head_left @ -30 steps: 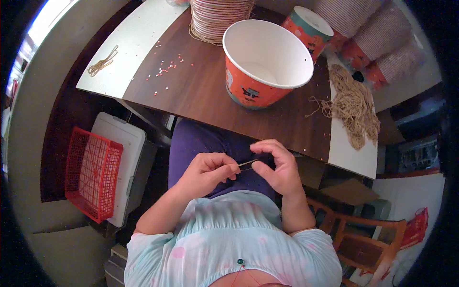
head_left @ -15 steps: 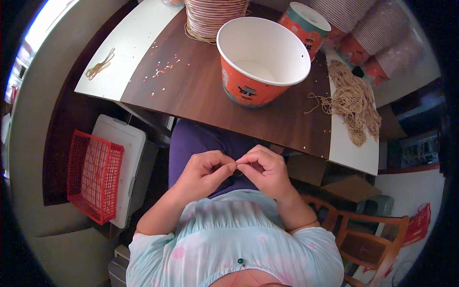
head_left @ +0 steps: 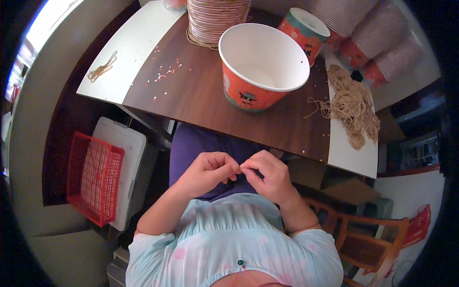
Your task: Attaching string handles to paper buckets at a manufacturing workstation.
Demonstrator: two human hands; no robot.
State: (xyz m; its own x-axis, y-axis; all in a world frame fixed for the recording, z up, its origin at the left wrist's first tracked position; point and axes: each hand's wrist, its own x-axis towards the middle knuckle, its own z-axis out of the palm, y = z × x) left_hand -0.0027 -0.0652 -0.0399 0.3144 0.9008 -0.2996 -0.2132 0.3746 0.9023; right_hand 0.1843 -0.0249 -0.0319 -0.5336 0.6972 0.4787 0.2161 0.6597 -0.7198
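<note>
Above my lap, my left hand (head_left: pixel 213 171) and my right hand (head_left: pixel 270 176) meet fingertip to fingertip. The left thumb and forefinger are pressed together in a pinch. So are the right fingertips, just touching or almost touching them. Whatever lies between them is too small to make out. Beyond the hands, on the brown table (head_left: pixel 205 107), stands a large orange paper bucket (head_left: pixel 270 98) with a white inside and a small dark spot near its right rim. A tangled heap of tan string (head_left: pixel 351 107) lies on the table's white right end.
A tall stack of paper buckets (head_left: pixel 217 21) and a smaller lidded tub (head_left: pixel 306 36) stand behind. Wrapped bucket stacks (head_left: pixel 377 31) fill the back right. Red and white bits (head_left: pixel 167 72) and a tan string loop (head_left: pixel 103 66) lie left. Below are a red basket (head_left: pixel 95 177) and wooden chair (head_left: pixel 368 237).
My right thumb has drawn down away from the forefinger's tip, and both hands have shifted slightly. The whole view has moved a little; the things on the table stay in place.
</note>
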